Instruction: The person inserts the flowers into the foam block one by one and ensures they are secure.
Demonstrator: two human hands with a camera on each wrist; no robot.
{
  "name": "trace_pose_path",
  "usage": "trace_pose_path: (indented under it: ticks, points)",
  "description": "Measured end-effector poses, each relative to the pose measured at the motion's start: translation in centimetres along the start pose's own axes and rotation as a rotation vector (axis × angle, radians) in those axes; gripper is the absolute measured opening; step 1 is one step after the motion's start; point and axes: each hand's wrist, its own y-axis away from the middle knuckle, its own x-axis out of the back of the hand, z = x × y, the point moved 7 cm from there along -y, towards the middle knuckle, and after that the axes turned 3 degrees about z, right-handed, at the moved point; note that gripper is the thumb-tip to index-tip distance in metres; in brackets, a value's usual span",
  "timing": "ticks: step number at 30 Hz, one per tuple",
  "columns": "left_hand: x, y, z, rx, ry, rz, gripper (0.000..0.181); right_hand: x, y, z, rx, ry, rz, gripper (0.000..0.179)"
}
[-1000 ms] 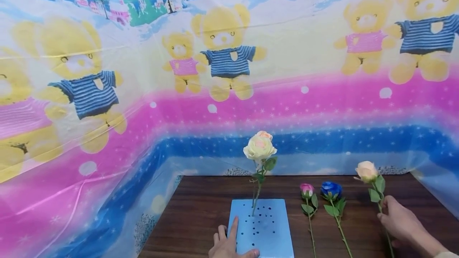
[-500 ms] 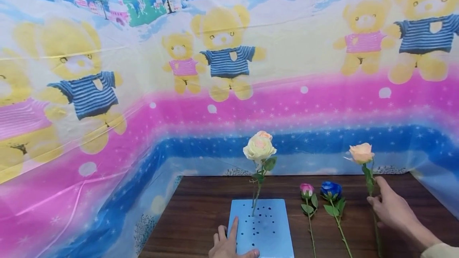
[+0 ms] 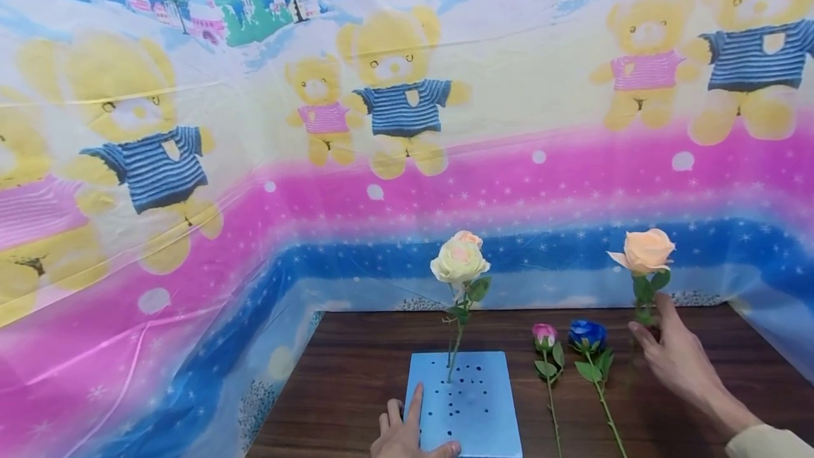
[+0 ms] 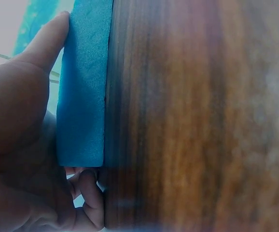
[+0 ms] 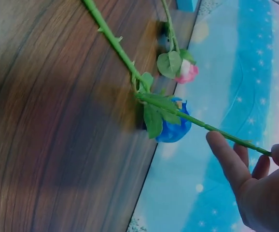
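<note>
My left hand (image 3: 403, 433) rests at the front left corner of a light blue foam block (image 3: 470, 426) dotted with holes. Its index finger lies along the left edge, and its thumb is on top near the front. A cream-white rose (image 3: 458, 263) stands upright in the block. Above the table's right side, my right hand (image 3: 683, 362) pinches the stem of a peach rose (image 3: 645, 251), bloom up. In the right wrist view, the held green stem (image 5: 202, 123) passes in front of a blue rose (image 5: 175, 128), its lower end in the air.
Right of the block, a pink rose (image 3: 544, 336) and the blue rose lie on the dark wooden table (image 3: 343, 373), blooms toward the back. A cloth backdrop (image 3: 509, 196) printed with bears hangs behind the table and along its left side.
My right hand has lifted the peach rose from lower at the right, moving it up and left and turning it more upright. My left hand stays on the block.
</note>
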Motion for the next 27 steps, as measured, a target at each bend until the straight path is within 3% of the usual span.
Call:
trace_pose_path:
  ticks: [6, 14, 27]
  points:
    - [0.2, 0.0, -0.2, 0.004, 0.004, -0.006, 0.127, -1.0, 0.2, -2.2, 0.076, -0.066, 0.046, 0.074]
    - [0.0, 0.1, -0.4, 0.032, -0.003, -0.009, 0.128, -4.2, 1.1, -5.1, 0.091, -0.322, -0.032, 0.087]
    - [0.2, 0.2, 0.3, -0.003, -0.009, 0.013, 0.127, -8.0, 1.2, -8.8, 0.151, -0.477, -0.074, 0.084]
